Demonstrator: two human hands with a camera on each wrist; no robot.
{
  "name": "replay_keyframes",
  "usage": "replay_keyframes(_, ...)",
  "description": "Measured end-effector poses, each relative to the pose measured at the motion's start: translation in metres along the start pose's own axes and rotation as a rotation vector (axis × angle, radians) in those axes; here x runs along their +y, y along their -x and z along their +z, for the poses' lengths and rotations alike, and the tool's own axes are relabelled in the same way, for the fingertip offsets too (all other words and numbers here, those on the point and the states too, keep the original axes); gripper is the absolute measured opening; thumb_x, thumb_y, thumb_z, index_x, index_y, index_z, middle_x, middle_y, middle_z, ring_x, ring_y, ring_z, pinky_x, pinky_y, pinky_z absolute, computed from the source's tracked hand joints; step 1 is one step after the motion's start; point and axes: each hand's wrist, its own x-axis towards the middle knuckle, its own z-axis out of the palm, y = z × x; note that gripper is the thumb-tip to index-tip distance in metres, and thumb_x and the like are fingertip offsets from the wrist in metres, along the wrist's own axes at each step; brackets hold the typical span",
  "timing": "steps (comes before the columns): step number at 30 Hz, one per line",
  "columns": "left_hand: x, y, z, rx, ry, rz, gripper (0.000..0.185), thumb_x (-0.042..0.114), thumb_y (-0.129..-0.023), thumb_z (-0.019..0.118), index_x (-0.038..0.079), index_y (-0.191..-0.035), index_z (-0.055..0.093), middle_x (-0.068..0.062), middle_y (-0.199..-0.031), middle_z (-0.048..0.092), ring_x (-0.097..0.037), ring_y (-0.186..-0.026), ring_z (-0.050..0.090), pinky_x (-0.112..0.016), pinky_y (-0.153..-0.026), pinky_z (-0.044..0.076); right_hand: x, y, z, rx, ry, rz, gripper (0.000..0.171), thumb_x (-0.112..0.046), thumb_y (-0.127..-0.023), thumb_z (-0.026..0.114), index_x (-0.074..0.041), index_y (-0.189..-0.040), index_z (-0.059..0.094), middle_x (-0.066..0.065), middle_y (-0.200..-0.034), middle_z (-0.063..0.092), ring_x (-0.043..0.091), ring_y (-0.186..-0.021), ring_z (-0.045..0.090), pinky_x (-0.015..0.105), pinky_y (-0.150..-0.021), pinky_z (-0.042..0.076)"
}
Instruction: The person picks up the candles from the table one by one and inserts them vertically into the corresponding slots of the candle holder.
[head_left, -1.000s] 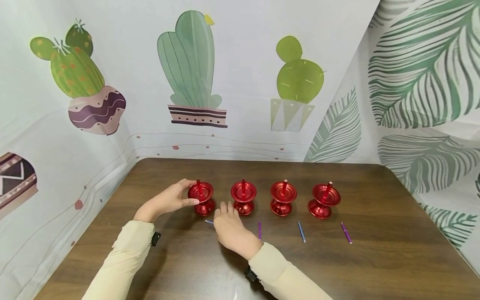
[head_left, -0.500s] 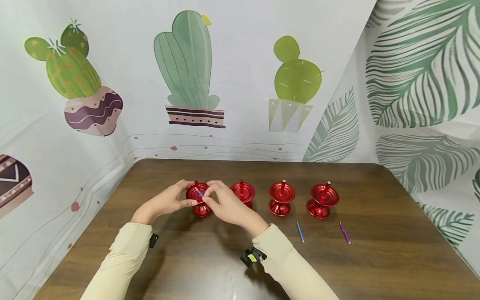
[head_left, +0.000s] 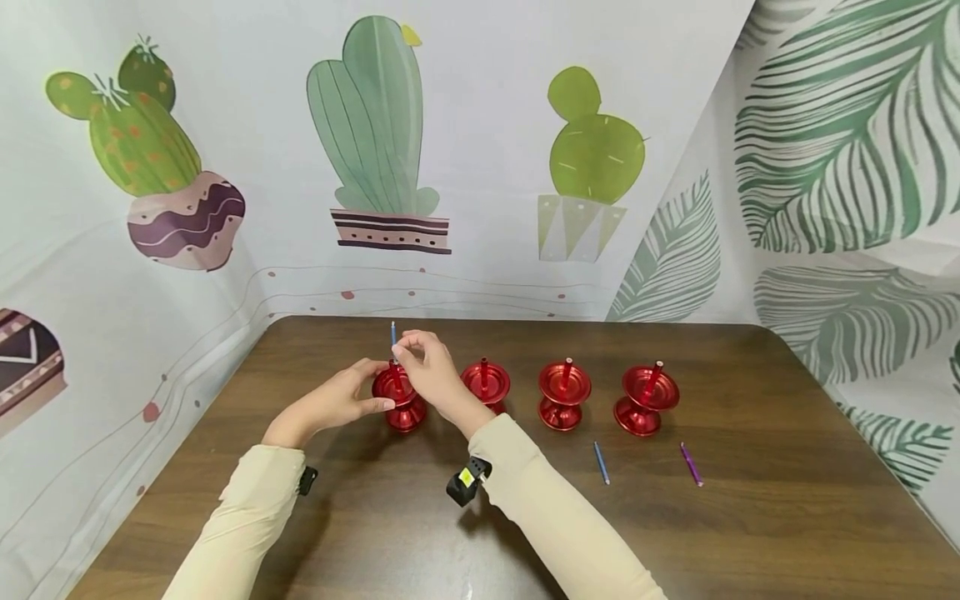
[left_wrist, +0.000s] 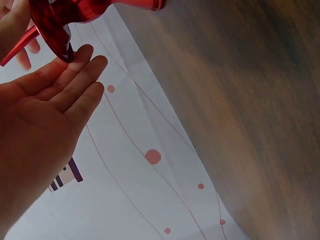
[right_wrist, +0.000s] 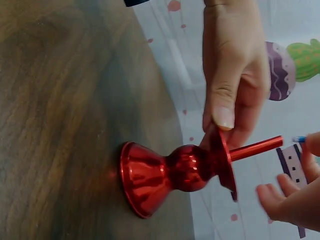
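1. Your left hand [head_left: 337, 400] grasped the dish of the leftmost red holder [head_left: 407, 412], with the thumb at the near left of the rim and the fingers reaching round its far left side.
2. That holder stood upright on the brown table [head_left: 375, 542], at the left end of a row of four.
3. Your right hand [head_left: 429, 371] pinched a slim blue stick [head_left: 393, 332] between thumb and fingertips, on the right side of the same holder.
4. The blue stick pointed upward above the red tube [right_wrist: 257, 148] in the centre of the dish. In the right wrist view, its lower end lay just beyond the tube's tip, with a small gap between them.
5. Your right hand and forearm partly covered the second holder [head_left: 495, 392].
6. The third holder [head_left: 561, 414] and the rightmost holder [head_left: 638, 417] stood upright farther right, each with its own red tube.
7. A second blue stick [head_left: 602, 463] lay on the table, on the near side between those two holders.
8. A purple stick [head_left: 692, 465] lay to its right, near the rightmost holder.
9. A cactus-printed cloth [head_left: 487, 167] hung beyond the table's far edge.
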Motion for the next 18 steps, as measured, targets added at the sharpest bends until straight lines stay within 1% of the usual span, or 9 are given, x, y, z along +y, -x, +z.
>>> replay_keyframes(4, 0.002, 0.000, 0.000, -0.001, 0.005, 0.005, 0.065, 0.025, -0.086, 0.073, -0.010, -0.133, 0.046, -0.024, -0.129, 0.052, -0.041, -0.123, 0.048, -0.055, -0.101, 0.039, 0.007, -0.005, 0.005, 0.052, -0.004, -0.090, 0.014, -0.010, -0.097, 0.057, 0.003, -0.100, 0.061, 0.014, -0.132, 0.050, 0.028, -0.112, 0.057, 0.032, -0.094, 0.049)
replay_keyframes(6, 0.002, 0.000, 0.000, -0.003, -0.002, 0.007, 0.065, 0.025, -0.086, 0.073, -0.011, -0.133, 0.046, -0.024, -0.130, 0.052, -0.041, -0.123, 0.048, -0.055, -0.101, 0.039, 0.010, -0.006, 0.007, 0.063, 0.005, -0.134, 0.013, -0.009, -0.097, 0.057, 0.003, -0.099, 0.060, 0.015, -0.131, 0.050, 0.028, -0.110, 0.057, 0.033, -0.093, 0.049)
replay_keyframes(9, 0.002, 0.000, 0.000, -0.005, -0.004, 0.007, 0.064, 0.024, -0.086, 0.073, -0.011, -0.132, 0.047, -0.025, -0.129, 0.052, -0.041, -0.123, 0.048, -0.055, -0.102, 0.038, 0.014, -0.006, 0.009, 0.063, 0.024, -0.174, 0.011, -0.008, -0.096, 0.057, 0.003, -0.098, 0.059, 0.015, -0.131, 0.050, 0.028, -0.114, 0.054, 0.035, -0.095, 0.048)
replay_keyframes(11, 0.002, 0.000, 0.001, -0.003, -0.003, 0.012, 0.063, 0.024, -0.086, 0.073, -0.011, -0.132, 0.047, -0.025, -0.128, 0.053, -0.041, -0.122, 0.049, -0.055, -0.102, 0.039, 0.017, -0.005, 0.011, 0.058, 0.044, -0.191, 0.010, -0.008, -0.096, 0.057, 0.002, -0.098, 0.059, 0.014, -0.131, 0.050, 0.026, -0.120, 0.050, 0.036, -0.096, 0.047)
replay_keyframes(15, 0.001, -0.001, 0.001, 0.009, -0.012, 0.027, 0.063, 0.023, -0.085, 0.074, -0.011, -0.131, 0.047, -0.024, -0.126, 0.053, -0.040, -0.121, 0.050, -0.055, -0.101, 0.039, 0.020, -0.003, 0.012, 0.042, 0.129, -0.226, 0.009, -0.009, -0.097, 0.057, 0.000, -0.098, 0.057, 0.015, -0.132, 0.049, 0.027, -0.122, 0.049, 0.039, -0.097, 0.045)
replay_keyframes(18, 0.000, 0.000, 0.001, 0.014, -0.020, 0.042, 0.062, 0.024, -0.086, 0.073, -0.011, -0.131, 0.048, -0.023, -0.125, 0.054, -0.040, -0.120, 0.050, -0.055, -0.101, 0.039, 0.022, -0.001, 0.011, 0.024, 0.207, -0.240, 0.008, -0.010, -0.097, 0.056, -0.002, -0.099, 0.057, 0.016, -0.134, 0.047, 0.028, -0.125, 0.047, 0.041, -0.102, 0.041)
